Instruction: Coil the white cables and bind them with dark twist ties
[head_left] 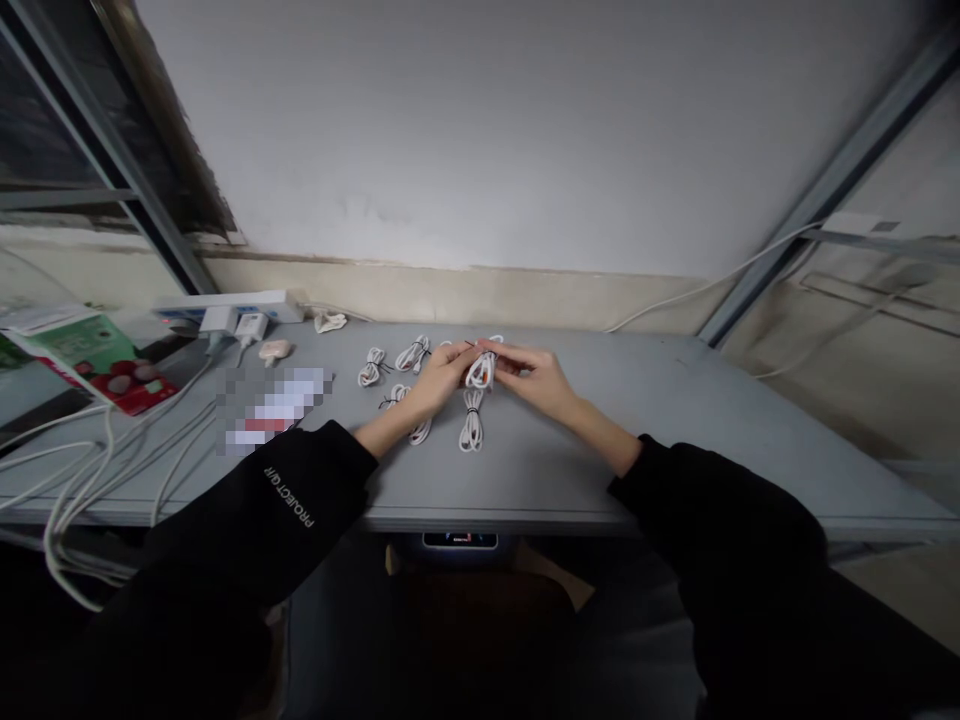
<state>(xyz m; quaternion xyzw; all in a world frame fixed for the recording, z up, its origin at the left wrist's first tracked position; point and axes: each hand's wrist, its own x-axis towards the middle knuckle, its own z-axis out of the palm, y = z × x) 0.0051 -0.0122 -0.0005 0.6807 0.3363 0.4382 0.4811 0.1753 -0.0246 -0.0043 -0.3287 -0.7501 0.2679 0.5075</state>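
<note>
Both hands meet over the middle of the grey table (pixel 675 420). My left hand (pixel 439 380) and my right hand (pixel 536 378) pinch a coiled white cable (pixel 480 372) between their fingertips. Just below it lies another bundled white cable (pixel 471 425). More tied white cable bundles rest to the left: one (pixel 371 367), a second (pixel 412 353), and a third (pixel 396 397) partly under my left wrist. Both arms wear black sleeves.
A white power strip (pixel 225 308) with chargers plugged in sits at the back left, with several loose white cables (pixel 90 460) trailing off the table's left front. A green and red box (pixel 90 360) lies at far left. A white wire (pixel 712 285) runs along the right wall.
</note>
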